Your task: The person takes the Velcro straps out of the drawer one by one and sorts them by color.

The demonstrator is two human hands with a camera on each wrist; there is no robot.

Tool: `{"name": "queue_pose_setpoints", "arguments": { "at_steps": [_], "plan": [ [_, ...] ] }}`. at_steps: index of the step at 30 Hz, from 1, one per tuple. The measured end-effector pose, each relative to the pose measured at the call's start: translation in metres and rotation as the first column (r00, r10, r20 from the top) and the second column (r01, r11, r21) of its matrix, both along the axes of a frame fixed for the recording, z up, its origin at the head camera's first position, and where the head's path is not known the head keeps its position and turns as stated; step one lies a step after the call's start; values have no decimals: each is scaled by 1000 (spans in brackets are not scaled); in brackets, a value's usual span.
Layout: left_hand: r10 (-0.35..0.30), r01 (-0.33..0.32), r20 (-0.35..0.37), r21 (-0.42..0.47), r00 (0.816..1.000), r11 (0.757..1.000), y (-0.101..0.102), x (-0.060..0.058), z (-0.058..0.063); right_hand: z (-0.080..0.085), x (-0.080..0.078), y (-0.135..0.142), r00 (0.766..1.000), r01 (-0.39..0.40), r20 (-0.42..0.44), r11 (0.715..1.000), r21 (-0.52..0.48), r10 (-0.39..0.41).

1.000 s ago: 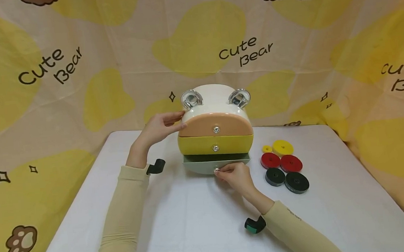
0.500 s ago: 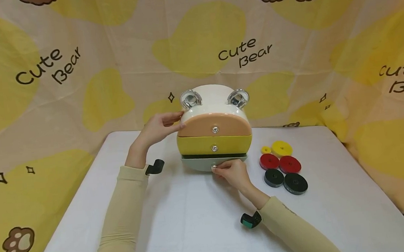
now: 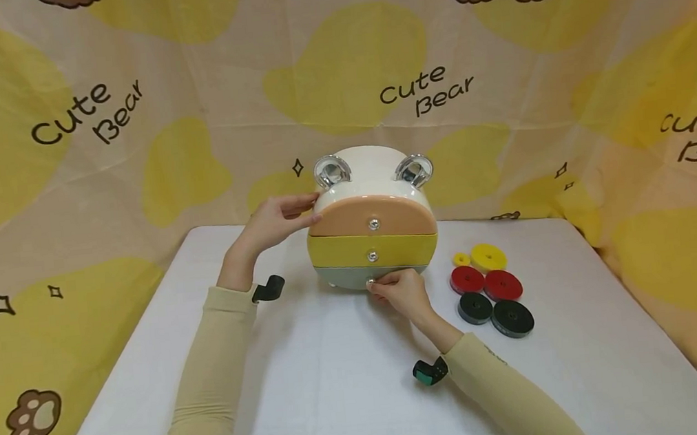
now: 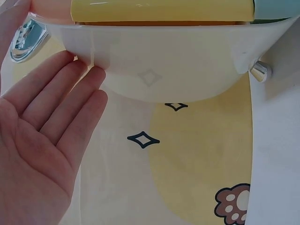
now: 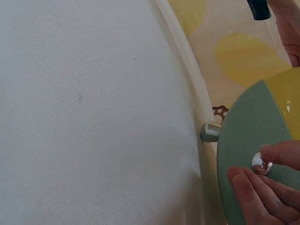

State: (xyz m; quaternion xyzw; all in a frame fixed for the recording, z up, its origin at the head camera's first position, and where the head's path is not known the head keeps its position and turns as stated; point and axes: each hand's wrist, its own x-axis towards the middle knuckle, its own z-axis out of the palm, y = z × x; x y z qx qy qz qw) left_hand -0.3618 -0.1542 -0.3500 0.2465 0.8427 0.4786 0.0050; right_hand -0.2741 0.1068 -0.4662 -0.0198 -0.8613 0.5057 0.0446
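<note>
A small drawer cabinet with a white rounded body and silver ears stands on the table. Its orange drawer, yellow drawer and pale green bottom drawer sit flush in the front. My right hand pinches the silver knob of the green drawer between thumb and fingers. On the cabinet's left side, my left hand rests its nearly straight fingers against the white wall, the thumb towards the orange front. What the drawers hold is hidden.
To the cabinet's right lie two yellow discs, two red discs and two black discs, close together on the white tabletop. A patterned bear cloth hangs behind the table.
The green bottom drawer, pulled partly out a second ago, has slid back into the cabinet with my right hand on its knob. My left hand has stayed in place.
</note>
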Motion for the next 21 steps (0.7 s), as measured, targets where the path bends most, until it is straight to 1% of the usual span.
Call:
{"name": "queue_pose_setpoints", "arguments": {
  "at_steps": [4, 10, 16, 21],
  "plan": [
    [-19, 19, 0, 21, 1000, 1000, 1, 0, -1, 0, 0, 1, 1000, -1, 4, 1000, -7, 1],
    [-16, 16, 0, 18, 1000, 1000, 0, -1, -3, -3, -1, 3, 1000, 1, 6, 1000, 3, -1],
    [1, -1, -12, -2, 1000, 1000, -2, -3, -6, -2, 0, 5, 998, -29, 50, 1000, -9, 30],
    [-5, 5, -34, 4, 999, 1000, -4, -4, -10, 4, 3, 10, 995, -46, 91, 999, 2, 45]
  ]
}}
